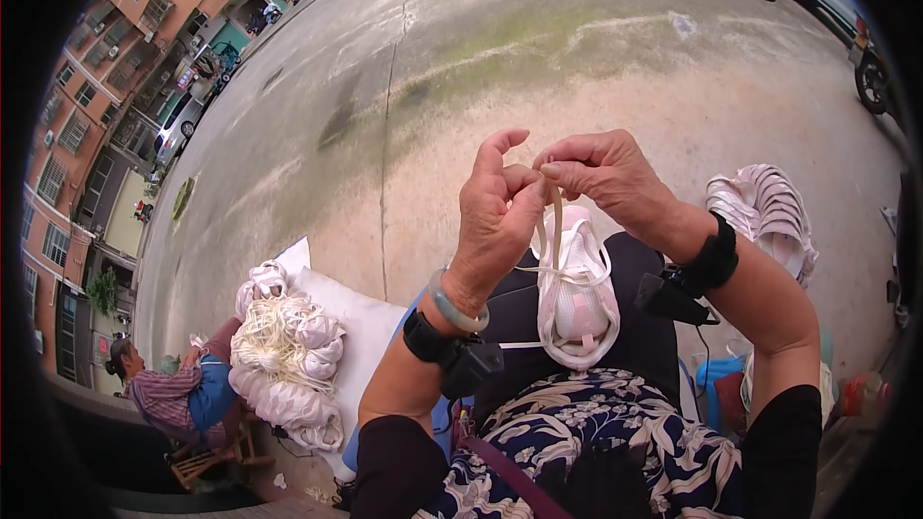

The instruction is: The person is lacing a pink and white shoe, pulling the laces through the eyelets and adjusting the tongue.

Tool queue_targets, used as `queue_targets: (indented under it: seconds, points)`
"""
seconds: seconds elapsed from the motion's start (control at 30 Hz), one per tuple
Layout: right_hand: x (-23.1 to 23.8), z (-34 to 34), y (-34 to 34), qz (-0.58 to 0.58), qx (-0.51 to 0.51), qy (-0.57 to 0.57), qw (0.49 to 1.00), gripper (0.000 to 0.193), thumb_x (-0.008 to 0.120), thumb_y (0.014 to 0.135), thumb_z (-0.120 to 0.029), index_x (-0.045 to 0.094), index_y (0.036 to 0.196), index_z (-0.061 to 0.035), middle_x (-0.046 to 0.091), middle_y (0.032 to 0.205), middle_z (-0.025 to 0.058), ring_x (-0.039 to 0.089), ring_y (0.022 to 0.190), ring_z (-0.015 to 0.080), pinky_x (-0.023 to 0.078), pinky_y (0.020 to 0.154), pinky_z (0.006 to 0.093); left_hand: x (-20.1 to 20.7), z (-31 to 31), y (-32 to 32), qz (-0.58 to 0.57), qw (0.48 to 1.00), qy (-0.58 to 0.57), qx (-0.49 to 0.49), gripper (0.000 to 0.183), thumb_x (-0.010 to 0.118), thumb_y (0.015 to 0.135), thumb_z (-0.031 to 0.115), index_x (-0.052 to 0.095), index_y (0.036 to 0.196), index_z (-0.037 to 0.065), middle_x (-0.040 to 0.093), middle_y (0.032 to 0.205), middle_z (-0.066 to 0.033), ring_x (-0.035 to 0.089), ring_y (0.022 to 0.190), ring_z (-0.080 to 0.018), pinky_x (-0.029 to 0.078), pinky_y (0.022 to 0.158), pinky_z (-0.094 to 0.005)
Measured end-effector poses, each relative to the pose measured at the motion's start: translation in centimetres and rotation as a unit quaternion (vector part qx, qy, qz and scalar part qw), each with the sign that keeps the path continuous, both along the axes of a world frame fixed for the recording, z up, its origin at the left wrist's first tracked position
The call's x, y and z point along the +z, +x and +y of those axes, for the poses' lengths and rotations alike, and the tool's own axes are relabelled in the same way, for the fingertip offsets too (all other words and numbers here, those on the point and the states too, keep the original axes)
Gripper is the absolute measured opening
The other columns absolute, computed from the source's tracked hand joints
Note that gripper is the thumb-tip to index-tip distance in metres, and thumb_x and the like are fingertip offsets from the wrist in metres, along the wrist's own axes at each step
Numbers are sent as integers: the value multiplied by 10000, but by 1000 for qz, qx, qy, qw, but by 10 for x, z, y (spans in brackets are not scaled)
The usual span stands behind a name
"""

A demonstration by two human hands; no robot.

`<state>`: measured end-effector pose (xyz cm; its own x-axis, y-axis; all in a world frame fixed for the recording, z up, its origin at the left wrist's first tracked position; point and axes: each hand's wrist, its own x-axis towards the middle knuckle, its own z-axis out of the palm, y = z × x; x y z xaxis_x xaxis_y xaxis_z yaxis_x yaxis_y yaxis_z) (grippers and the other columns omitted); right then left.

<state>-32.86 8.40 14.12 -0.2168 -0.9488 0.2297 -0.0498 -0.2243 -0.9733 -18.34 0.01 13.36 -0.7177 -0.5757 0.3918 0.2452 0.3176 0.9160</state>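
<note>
A pink and white shoe upper (pixel 578 312) lies on my lap, between my dark-clad thighs. Above its far end, my left hand (pixel 500 207) and my right hand (pixel 608 176) meet, their fingertips almost touching. A cream shoelace (pixel 557 221) rises from the upper into both pinches, thumb against forefinger. My left forefinger is raised and bent away from the lace. More lace loops lie loosely across the upper. The exact lace tip between the fingers is too small to make out.
Left of me, bundled shoe uppers and cream laces (pixel 288 346) lie on a white sheet (pixel 361 322). Stacked uppers (pixel 764 216) stand on the right. Another person (pixel 183 380) sits at the lower left. A blue bag (pixel 716 380) is by my right side.
</note>
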Motion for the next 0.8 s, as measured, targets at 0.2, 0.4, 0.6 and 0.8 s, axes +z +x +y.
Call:
queue_targets:
  seconds: [0.2, 0.4, 0.6, 0.8]
  points:
    - [1, 7, 3, -7, -6, -8, 1000, 149, 629, 853, -118, 683, 899, 13, 644, 740, 38, 558, 683, 73, 460, 598, 226, 2, 5, 1, -4, 1000, 17, -15, 428, 519, 849, -10, 344, 1237, -48, 639, 772, -83, 594, 748, -91, 460, 697, -213]
    - [2, 17, 4, 20, 12, -21, 999, 157, 626, 858, -130, 678, 904, 11, 633, 746, 24, 543, 674, 61, 446, 594, 213, 4, 12, 7, -35, 999, 12, -30, 431, 496, 856, -21, 343, 1259, -9, 624, 814, -59, 553, 741, -78, 441, 682, -213]
    - [12, 21, -4, 87, -2, -27, 996, 149, 612, 877, -150, 654, 896, -8, 571, 704, -23, 502, 632, 40, 424, 565, 192, -9, 8, 4, -54, 998, 12, -33, 432, 520, 866, 3, 344, 1260, -16, 625, 854, -69, 566, 777, -89, 453, 720, -228]
    - [111, 50, -56, 261, -129, -161, 943, 184, 561, 916, -198, 646, 940, -37, 591, 713, -6, 507, 579, 32, 434, 541, 190, -22, 3, 8, -88, 981, -145, 92, 352, 556, 878, 58, 431, 1192, -41, 608, 867, -58, 569, 796, -102, 456, 735, -226]
